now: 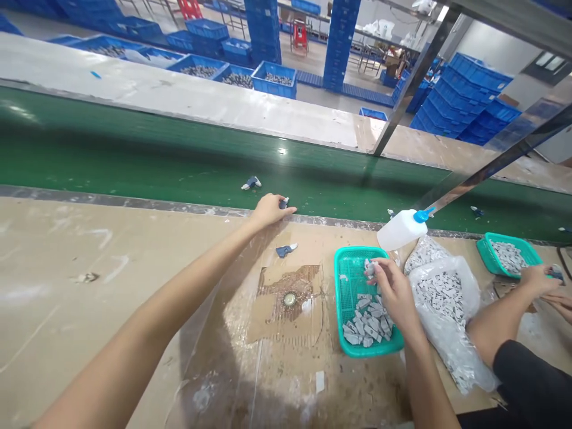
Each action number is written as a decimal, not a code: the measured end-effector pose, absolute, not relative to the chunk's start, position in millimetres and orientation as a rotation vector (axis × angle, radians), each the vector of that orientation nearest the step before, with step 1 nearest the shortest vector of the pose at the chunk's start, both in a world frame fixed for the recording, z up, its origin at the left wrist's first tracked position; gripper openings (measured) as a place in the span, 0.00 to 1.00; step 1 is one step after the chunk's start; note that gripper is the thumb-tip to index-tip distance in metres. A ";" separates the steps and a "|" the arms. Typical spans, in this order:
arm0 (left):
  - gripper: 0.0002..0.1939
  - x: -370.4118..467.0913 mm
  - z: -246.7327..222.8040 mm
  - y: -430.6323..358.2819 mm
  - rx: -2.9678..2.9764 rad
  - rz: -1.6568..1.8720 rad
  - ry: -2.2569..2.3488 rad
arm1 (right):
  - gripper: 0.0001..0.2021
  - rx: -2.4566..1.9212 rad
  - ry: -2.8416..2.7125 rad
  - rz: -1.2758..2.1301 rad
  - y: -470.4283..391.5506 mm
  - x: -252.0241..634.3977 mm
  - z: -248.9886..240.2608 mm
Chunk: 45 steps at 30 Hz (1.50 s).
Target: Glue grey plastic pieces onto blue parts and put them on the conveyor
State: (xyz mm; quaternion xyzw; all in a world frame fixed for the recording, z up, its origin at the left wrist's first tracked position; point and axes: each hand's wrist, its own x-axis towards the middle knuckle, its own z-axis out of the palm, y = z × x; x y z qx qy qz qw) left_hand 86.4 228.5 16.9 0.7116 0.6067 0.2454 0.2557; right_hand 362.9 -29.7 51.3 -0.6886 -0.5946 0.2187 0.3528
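My left hand [269, 210] is at the near edge of the green conveyor belt [201, 161], fingers closed on a small dark-blue and white part [284, 203]. A similar blue and white part [286, 249] lies on the cardboard-covered table just below it, and another blue and white part [251, 183] rests on the belt. Over the teal basket [338, 298], my right hand [394, 289] pinches a few small grey pieces [370, 268]. Loose grey pieces [369, 322] fill the basket's near end.
A white squeeze bottle [400, 229] with a blue cap stands tilted behind the basket. To the right are a plastic bag of grey pieces [440, 295], a second teal basket [489, 256] and a co-worker's hand [534, 280]. A wet cardboard patch [272, 316] holds a small round cap [289, 299].
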 end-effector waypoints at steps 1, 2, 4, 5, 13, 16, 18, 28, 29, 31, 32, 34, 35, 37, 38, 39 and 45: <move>0.11 88.9 16.5 225.5 1.923 0.663 1.650 | 0.15 -1.684 -1.406 0.703 -37.8 356.2 56.1; 0.10 90.8 17.0 223.3 1.910 0.668 1.656 | 0.14 -1.585 -1.286 0.834 -45.6 348.4 60.9; 0.11 92.4 20.6 220.2 1.869 0.693 1.660 | 0.13 -1.441 -1.155 1.020 -59.6 330.3 68.8; 0.12 92.3 23.6 218.8 1.842 0.711 1.655 | 0.13 -1.394 -1.135 1.084 -65.1 320.6 71.2; 0.19 65.1 53.2 154.5 1.357 0.912 1.342 | 0.11 -1.427 -1.228 1.040 -69.3 254.2 43.7; 0.17 48.3 53.7 105.3 0.850 0.933 0.986 | 0.11 -1.526 -1.397 0.757 -64.2 237.0 27.3; 0.11 39.2 47.2 76.5 0.618 0.919 0.878 | 0.12 -1.537 -1.511 0.586 -62.3 228.6 18.6; 0.08 17.5 20.5 41.9 0.453 0.962 0.846 | 0.12 -1.448 -1.721 0.242 -61.4 215.9 -9.7; 0.08 16.1 21.4 42.7 0.453 0.963 0.855 | 0.12 -1.447 -1.730 0.233 -61.3 215.7 -10.8; 0.07 14.7 22.8 43.6 0.432 0.963 0.878 | 0.12 -1.447 -1.753 0.227 -61.3 215.6 -12.4; 0.07 14.8 23.2 43.8 0.427 0.961 0.888 | 0.13 -1.445 -1.763 0.227 -61.5 215.6 -12.8; 0.07 16.4 23.3 43.8 0.429 0.951 0.896 | 0.13 -1.434 -1.773 0.224 -61.8 215.5 -13.5; 0.07 17.4 23.0 43.6 0.434 0.950 0.895 | 0.13 -1.433 -1.776 0.218 -62.0 215.3 -13.6; 0.05 19.0 22.0 43.0 0.440 0.962 0.884 | 0.13 -1.441 -1.789 0.203 -62.2 214.9 -13.7; 0.05 19.3 21.3 42.6 0.447 0.970 0.871 | 0.13 -1.448 -1.796 0.194 -62.1 214.7 -13.7; 0.04 19.3 20.4 42.2 0.464 0.980 0.856 | 0.13 -1.451 -1.804 0.181 -61.9 214.4 -13.5; 0.07 16.8 16.1 40.6 0.590 0.973 0.823 | 0.12 -1.402 -1.853 0.118 -59.8 213.6 -12.2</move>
